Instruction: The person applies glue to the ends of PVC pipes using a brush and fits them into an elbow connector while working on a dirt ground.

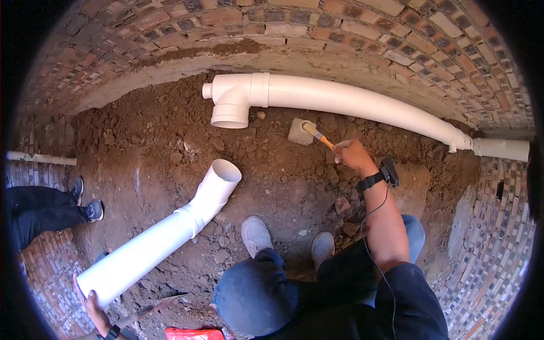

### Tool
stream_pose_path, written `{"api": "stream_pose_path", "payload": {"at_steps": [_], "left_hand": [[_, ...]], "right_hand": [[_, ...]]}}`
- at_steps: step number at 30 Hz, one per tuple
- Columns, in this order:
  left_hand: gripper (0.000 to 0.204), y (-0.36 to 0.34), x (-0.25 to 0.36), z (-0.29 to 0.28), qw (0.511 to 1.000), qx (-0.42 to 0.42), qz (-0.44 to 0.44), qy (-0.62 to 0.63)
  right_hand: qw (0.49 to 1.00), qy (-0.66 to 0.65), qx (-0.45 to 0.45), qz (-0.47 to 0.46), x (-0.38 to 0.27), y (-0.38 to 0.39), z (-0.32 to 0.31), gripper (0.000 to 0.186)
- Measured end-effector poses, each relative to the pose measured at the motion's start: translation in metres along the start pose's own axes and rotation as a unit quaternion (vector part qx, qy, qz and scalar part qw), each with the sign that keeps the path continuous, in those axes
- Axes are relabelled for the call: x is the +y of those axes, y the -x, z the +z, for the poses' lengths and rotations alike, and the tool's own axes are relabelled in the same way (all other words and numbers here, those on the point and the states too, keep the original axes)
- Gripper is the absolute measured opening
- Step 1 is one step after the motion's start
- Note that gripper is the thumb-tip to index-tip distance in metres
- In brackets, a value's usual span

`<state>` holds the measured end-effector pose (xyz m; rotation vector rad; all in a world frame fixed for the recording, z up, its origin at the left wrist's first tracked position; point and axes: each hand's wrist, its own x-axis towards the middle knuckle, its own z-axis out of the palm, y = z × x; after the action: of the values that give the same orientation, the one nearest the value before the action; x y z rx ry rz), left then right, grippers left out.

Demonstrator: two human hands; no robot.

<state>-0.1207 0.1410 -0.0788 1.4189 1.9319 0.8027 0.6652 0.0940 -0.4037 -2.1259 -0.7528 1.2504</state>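
My right hand (352, 154) is closed round the orange handle of a paintbrush (318, 136). The brush's pale bristles are over the opening of a small dirt-coated container (298, 134) lying on the soil; how deep they reach I cannot tell. At the lower left my left hand (93, 311) grips the near end of a white plastic pipe (141, 249), its thumb along the rim. That pipe slants up to the right and ends in an angled elbow (218, 180) with an open mouth. Beyond it, a branch fitting (232, 93) faces its open socket toward me.
A long white pipe (351, 97) runs from the fitting along the curved-looking brick wall (362, 28) to the right. Another person's dark-trousered legs (42, 207) are at the left. A red bag (194, 334) and a long-handled tool (150, 307) lie near the bottom. Loose soil and stones cover the ground.
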Motion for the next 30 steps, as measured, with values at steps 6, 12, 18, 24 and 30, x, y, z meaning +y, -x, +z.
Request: {"api": "stream_pose_path", "payload": {"at_steps": [6, 12, 18, 24, 30], "left_hand": [[0.076, 0.0, 0.004, 0.003, 0.999, -0.005, 0.008, -0.049], [0.076, -0.002, 0.006, 0.002, 1.0, -0.008, 0.004, -0.028], [0.077, 0.0, 0.003, 0.004, 1.0, -0.002, -0.009, -0.025], [0.079, -0.001, 0.006, 0.008, 1.0, 0.006, -0.014, -0.019], [0.085, -0.004, -0.004, -0.012, 0.999, 0.005, -0.042, -0.026]], "right_hand": [[0.993, -0.116, -0.033, 0.006, -0.008, 0.029, 0.043, 0.022], [0.982, -0.161, -0.09, -0.046, -0.04, 0.027, 0.153, 0.022], [0.997, -0.068, -0.006, -0.045, -0.072, -0.036, 0.25, 0.022], [0.979, -0.181, -0.082, -0.044, -0.1, -0.046, 0.283, 0.024], [0.958, -0.245, -0.089, -0.119, -0.106, -0.021, 0.272, 0.025]]}}
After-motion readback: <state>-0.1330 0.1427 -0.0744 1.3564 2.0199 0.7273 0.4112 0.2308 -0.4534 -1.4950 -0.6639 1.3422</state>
